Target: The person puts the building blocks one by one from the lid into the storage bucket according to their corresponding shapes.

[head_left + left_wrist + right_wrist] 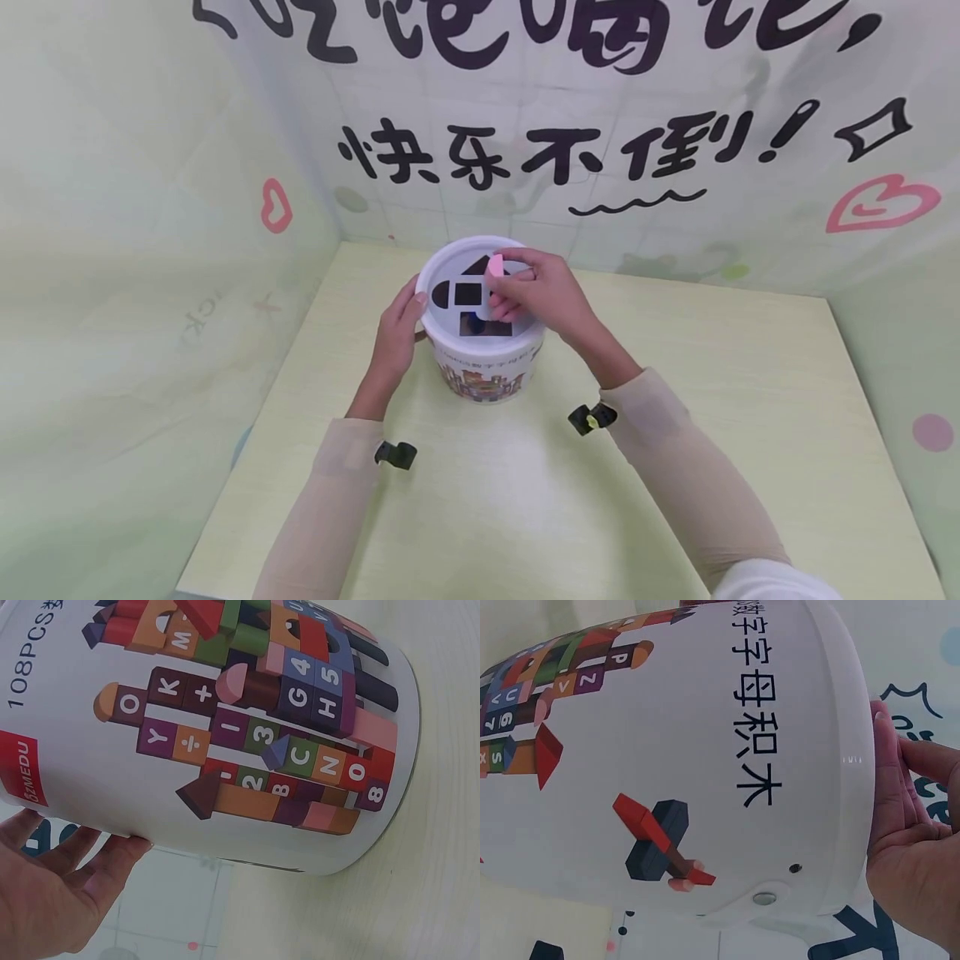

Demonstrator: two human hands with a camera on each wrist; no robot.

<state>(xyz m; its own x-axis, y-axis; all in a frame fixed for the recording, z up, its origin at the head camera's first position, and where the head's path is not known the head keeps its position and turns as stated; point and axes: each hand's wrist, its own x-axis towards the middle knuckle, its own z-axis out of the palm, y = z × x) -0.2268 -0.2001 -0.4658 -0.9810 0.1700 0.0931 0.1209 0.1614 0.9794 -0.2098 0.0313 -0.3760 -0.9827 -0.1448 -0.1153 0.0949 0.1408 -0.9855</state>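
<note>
A white toy-block bucket [483, 367] stands upright on the table, printed with colourful blocks. Its lid [442, 327] has cut-out holes of several shapes, among them a square, a half-round and a rectangle. At the bucket's left side my left hand [395, 329] grips it, thumb on the rim and fingers along the wall; those fingers [112, 859] also show in the left wrist view. Over the lid's right part, my right hand [543, 292] pinches a small pink block [496, 266] between thumb and fingers. In the right wrist view the bucket's wall hides the block and the fingertips.
The pale wooden table [712, 400] extends around the bucket. Behind it hangs a printed cloth backdrop [480, 200] with black writing, and more cloth covers both sides. Each wrist wears a small black device, one [396, 455] on the left and one [592, 418] on the right.
</note>
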